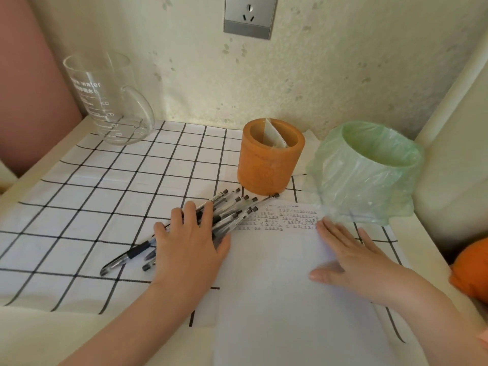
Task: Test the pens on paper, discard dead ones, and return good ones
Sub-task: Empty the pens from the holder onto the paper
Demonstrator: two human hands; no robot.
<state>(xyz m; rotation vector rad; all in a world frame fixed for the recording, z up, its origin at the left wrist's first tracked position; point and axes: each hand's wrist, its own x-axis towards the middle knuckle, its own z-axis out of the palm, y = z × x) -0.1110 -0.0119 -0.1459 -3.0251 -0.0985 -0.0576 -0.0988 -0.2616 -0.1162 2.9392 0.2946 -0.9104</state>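
Note:
Several black gel pens lie in a loose bundle on the checked cloth, tips toward the lower left. My left hand lies flat on top of them with straight fingers. A white sheet of paper with rows of small marks near its top edge lies to the right of the pens. My right hand presses flat on the sheet's right side. An orange pen holder stands just behind the pens with a folded paper inside. A small bin lined with a green bag stands to its right.
A clear glass measuring jug stands at the back left on the white cloth with black grid lines. A wall with a socket closes the back. An orange object sits at the right edge.

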